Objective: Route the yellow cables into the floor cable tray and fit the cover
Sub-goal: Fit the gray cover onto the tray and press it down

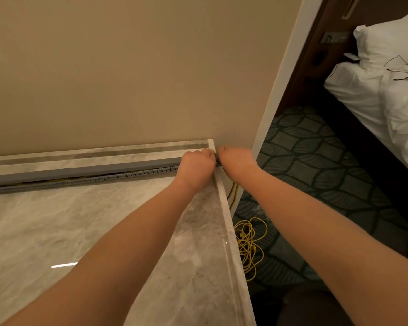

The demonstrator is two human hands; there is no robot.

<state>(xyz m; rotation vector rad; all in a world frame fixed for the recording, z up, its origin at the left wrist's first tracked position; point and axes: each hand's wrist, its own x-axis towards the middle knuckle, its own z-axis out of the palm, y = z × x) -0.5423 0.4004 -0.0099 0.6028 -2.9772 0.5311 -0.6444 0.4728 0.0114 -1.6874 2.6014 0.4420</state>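
1. The left hand (196,164) is curled shut over the right-hand end of the grey cover (85,171), knuckles up, apparently pressing that end down onto the cable tray (108,178). The cover sits slightly proud along its front edge, so it does not look fully seated yet.
2. The right hand (237,161) is just beside the left, at its 3 o'clock, fingers closed. What it pinches is hidden behind the knuckles; it is probably steadying the tray end or the cables leaving it.
3. Both hands meet at the tray's end because that is where the cover must line up before it can be pushed home leftward.
4. The tray runs along the foot of the wall (127,74), from the hands toward 9 o'clock, across the marble floor (57,227). A thin strip of yellow shows in the gap under the cover at far left, so some cable lies inside.
5. The yellow cables (249,243) drop from the tray end and lie in a loose coil on the patterned carpet (316,161), at 5 o'clock from the hands, beyond the marble step edge (224,220).
6. That slack could snag or lift the cover's end.
7. A bed (386,90) with white linen stands well apart, at 2 o'clock.
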